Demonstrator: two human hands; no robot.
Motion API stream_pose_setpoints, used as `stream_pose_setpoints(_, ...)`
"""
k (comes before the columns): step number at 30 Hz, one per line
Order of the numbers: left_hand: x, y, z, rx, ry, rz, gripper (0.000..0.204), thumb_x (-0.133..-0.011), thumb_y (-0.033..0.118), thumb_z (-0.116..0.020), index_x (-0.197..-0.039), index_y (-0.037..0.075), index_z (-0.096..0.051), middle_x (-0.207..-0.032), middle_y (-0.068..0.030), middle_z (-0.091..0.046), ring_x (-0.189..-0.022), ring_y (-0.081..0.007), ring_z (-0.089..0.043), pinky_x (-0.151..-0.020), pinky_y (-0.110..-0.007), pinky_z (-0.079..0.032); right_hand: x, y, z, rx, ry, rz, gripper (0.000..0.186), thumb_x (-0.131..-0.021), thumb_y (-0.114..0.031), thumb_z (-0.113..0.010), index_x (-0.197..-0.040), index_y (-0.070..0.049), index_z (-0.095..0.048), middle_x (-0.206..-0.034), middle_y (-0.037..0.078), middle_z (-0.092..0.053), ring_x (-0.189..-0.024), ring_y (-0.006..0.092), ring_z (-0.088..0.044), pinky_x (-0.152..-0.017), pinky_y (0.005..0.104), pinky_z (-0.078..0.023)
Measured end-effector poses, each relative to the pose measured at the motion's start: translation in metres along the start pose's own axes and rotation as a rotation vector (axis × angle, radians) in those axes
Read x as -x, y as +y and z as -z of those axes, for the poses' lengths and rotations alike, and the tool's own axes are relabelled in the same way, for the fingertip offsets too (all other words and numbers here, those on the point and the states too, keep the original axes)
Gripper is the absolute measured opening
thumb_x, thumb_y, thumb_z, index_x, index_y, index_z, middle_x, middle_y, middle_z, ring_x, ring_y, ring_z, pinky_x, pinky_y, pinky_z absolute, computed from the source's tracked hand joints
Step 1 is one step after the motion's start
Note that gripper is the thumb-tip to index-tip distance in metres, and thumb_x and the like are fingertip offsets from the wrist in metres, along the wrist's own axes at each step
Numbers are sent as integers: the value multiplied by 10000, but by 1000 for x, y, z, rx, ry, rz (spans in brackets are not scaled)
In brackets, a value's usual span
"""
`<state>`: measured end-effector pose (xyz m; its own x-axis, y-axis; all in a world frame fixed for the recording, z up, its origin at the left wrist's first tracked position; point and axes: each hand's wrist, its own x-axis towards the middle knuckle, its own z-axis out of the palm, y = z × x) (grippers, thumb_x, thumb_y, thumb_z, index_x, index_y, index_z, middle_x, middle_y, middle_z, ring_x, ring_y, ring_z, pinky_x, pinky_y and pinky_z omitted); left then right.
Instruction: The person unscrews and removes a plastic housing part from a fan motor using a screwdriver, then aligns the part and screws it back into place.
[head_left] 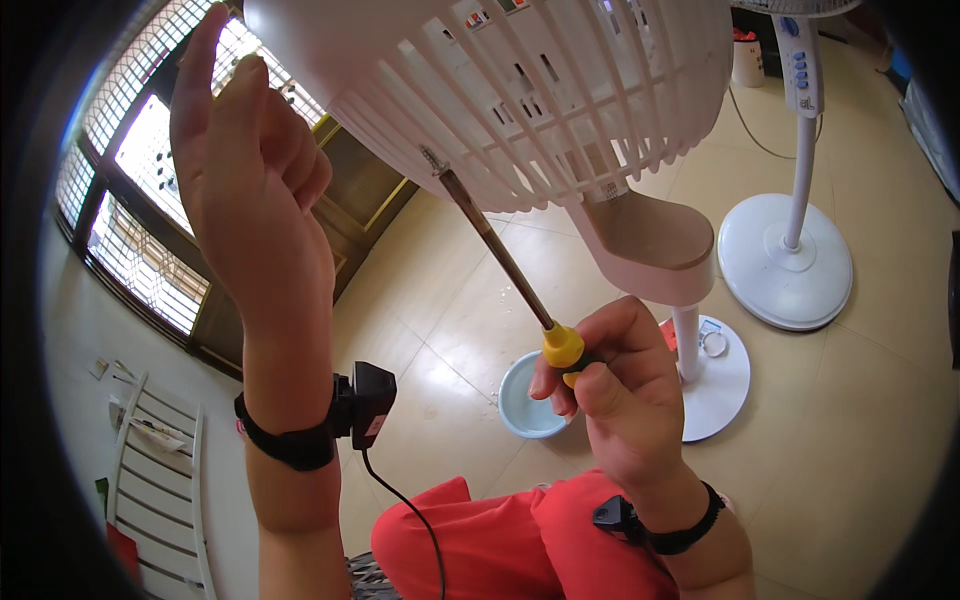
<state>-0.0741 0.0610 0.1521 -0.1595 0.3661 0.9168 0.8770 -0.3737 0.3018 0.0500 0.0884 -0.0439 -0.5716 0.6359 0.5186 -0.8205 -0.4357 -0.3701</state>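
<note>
My right hand (635, 390) is closed around the yellow and dark handle of a screwdriver (500, 262). Its long metal shaft slants up and left, and a small threaded screw (432, 158) appears to sit at its tip. The tip is in front of the white slatted grille of a stand fan (560, 110); whether it touches is unclear. My left hand (255, 180) is raised beside the fan's left side, some fingers stretched upward and others bent. Nothing shows in it.
Below the fan head are its pinkish neck (650, 240) and round white base (730, 380). A light blue basin (525, 400) stands on the tiled floor. Another white fan (785, 260) is at the right. A white rack (160, 480) stands along the left wall.
</note>
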Motion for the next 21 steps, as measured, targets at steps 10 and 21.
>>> stream_pose_setpoints(10,-11,-14,6,1,-65,-11,432,-968,243,-450,-1338,20,-433,-500,59,-266,-397,-25,-207,-365,-208,-162,-9,16,-11,-20,7,63,209,-889,-50,-590,-1048,-16,-458,-956,104,-604,-864,141,-580,-783,281,-468)
stream_pose_setpoints(21,-10,-21,9,97,-103,-60,418,-934,190,-547,-1327,71,-470,-507,77,-315,-402,9,-241,-366,-178,-163,-23,31,-21,69,13,137,261,-906,-163,-614,-1060,-19,-460,-936,112,-619,-766,104,-551,-682,231,-449)
